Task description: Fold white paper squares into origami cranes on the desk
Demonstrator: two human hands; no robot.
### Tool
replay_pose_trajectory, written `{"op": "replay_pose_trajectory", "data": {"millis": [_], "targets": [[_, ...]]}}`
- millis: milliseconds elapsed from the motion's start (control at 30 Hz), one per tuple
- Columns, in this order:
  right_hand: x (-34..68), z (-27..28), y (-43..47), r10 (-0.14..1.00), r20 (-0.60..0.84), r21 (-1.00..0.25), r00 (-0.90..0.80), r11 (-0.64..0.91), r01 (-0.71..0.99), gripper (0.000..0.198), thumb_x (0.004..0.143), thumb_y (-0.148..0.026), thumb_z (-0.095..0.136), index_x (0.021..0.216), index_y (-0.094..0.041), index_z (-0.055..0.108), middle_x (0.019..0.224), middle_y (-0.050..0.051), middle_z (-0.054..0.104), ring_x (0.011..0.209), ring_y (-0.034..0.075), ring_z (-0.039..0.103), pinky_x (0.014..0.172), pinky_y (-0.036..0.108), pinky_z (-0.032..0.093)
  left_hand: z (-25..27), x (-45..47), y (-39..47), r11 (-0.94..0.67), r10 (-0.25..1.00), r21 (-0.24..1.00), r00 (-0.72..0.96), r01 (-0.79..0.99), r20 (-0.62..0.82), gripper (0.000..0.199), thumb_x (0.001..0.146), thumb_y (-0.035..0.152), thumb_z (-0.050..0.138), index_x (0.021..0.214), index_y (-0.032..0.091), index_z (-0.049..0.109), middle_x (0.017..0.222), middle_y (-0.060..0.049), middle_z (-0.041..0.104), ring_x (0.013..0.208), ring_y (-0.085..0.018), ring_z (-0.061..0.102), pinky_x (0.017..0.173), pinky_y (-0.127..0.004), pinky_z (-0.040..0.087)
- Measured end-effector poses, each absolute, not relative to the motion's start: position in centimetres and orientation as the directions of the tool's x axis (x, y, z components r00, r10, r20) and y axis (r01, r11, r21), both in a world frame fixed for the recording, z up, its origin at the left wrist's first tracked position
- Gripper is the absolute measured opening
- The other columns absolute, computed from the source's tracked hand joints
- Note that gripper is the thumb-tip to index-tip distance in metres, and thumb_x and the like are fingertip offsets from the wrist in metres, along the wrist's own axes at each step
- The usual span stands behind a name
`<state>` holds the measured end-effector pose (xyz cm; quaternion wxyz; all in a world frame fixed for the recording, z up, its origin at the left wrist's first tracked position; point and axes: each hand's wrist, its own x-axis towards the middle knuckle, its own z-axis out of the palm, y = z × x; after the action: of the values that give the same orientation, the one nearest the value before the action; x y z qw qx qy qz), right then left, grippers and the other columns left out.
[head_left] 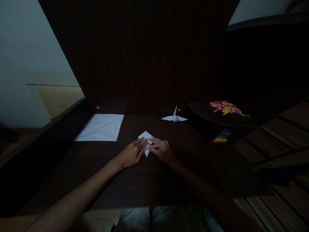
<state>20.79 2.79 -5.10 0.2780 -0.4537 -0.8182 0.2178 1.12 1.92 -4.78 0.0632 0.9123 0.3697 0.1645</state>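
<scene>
A small white folded paper (145, 133), kite-shaped with its narrow point toward me, lies on the dark wooden desk (135, 190). My left hand (132, 152) rests over its left side, fingers stretched out and fingertips on the paper. From the right, my right hand (162, 149) touches the same paper with its fingers spread and slightly bent. Both hands are open and press down on it, covering much of its middle. Beyond them, near the back panel, stands a white origami crane (174, 118) with its wings spread.
A flat, creased white paper sheet (101, 127) lies at the back left. On the raised curved shelf (205, 113) at right is a pile of small colourful pieces (227, 107). A tall back panel (145, 58) and a left side board (43, 141) border the desk.
</scene>
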Motion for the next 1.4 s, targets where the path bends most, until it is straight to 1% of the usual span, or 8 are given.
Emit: {"op": "replay_pose_trajectory", "data": {"millis": [267,433,567,900,1067,1233,1300,1400], "targets": [[21.18,-5.18,2.78,0.845,0.204,-0.566,-0.494,0.513,0.645,0.024,0.081,-0.031,0.062,0.101,-0.019,0.071,0.127,0.010,0.055,0.130,0.024,0.040,0.108,0.045,0.033,-4.82,1.03,1.99,-0.719,0.695,0.231,0.676,0.655,0.245,0.041,0.094,0.028,0.036,0.132,0.018,0.049,0.141,-0.009,0.045,0.132,-0.020,0.038,0.110,-0.040,0.033],[20.78,-4.60,2.72,0.859,0.166,-0.559,-0.484,0.486,0.671,0.027,0.077,-0.035,0.067,0.099,-0.020,0.071,0.127,0.010,0.055,0.130,0.025,0.040,0.109,0.045,0.032,-4.88,1.09,1.99,-0.724,0.690,0.234,0.681,0.649,0.246,0.041,0.094,0.026,0.037,0.132,0.016,0.048,0.142,-0.009,0.043,0.133,-0.020,0.036,0.111,-0.040,0.031],[20.60,-4.73,2.78,0.860,0.174,-0.557,-0.479,0.487,0.672,0.026,0.075,-0.038,0.068,0.096,-0.024,0.072,0.128,0.007,0.055,0.129,0.025,0.042,0.108,0.046,0.033,-4.80,1.07,1.96,-0.727,0.687,0.244,0.681,0.642,0.254,0.041,0.094,0.026,0.037,0.131,0.017,0.049,0.142,-0.008,0.044,0.133,-0.020,0.037,0.112,-0.040,0.031],[20.59,-5.23,2.70,0.846,0.213,-0.501,-0.488,0.524,0.689,0.034,0.072,-0.045,0.070,0.098,-0.024,0.071,0.129,0.008,0.055,0.129,0.025,0.041,0.108,0.046,0.033,-5.14,1.06,2.06,-0.725,0.689,0.247,0.671,0.643,0.274,0.041,0.094,0.026,0.037,0.131,0.019,0.049,0.141,-0.007,0.044,0.133,-0.020,0.036,0.111,-0.040,0.032],[20.53,-4.95,2.50,0.853,0.186,-0.486,-0.487,0.511,0.709,0.048,0.069,-0.054,0.069,0.103,-0.020,0.070,0.129,0.011,0.054,0.130,0.027,0.040,0.109,0.046,0.032,-5.05,1.09,2.11,-0.722,0.692,0.242,0.675,0.648,0.257,0.042,0.094,0.027,0.036,0.133,0.017,0.048,0.142,-0.008,0.043,0.134,-0.020,0.035,0.112,-0.039,0.031],[20.57,-4.91,2.40,0.843,0.191,-0.466,-0.504,0.529,0.709,0.056,0.065,-0.059,0.068,0.106,-0.021,0.069,0.130,0.010,0.054,0.130,0.028,0.041,0.109,0.046,0.031,-4.86,1.06,2.05,-0.715,0.699,0.245,0.670,0.654,0.250,0.041,0.094,0.028,0.035,0.132,0.018,0.049,0.142,-0.008,0.043,0.133,-0.020,0.036,0.110,-0.040,0.033],[20.58,-4.89,2.34,0.839,0.198,-0.466,-0.506,0.535,0.705,0.057,0.065,-0.060,0.068,0.107,-0.021,0.068,0.131,0.011,0.054,0.130,0.028,0.041,0.109,0.047,0.031,-4.79,0.99,1.99,-0.716,0.698,0.266,0.666,0.645,0.264,0.042,0.094,0.029,0.035,0.134,0.019,0.046,0.141,-0.008,0.044,0.133,-0.020,0.037,0.109,-0.040,0.034],[20.64,-4.73,2.14,0.840,0.203,-0.466,-0.503,0.534,0.705,0.062,0.063,-0.064,0.067,0.107,-0.020,0.069,0.131,0.011,0.053,0.129,0.029,0.042,0.109,0.047,0.031,-4.75,0.89,1.87,-0.694,0.720,0.323,0.626,0.644,0.298,0.049,0.094,0.031,0.038,0.141,0.018,0.034,0.141,-0.010,0.044,0.130,-0.021,0.042,0.108,-0.040,0.037]]}}
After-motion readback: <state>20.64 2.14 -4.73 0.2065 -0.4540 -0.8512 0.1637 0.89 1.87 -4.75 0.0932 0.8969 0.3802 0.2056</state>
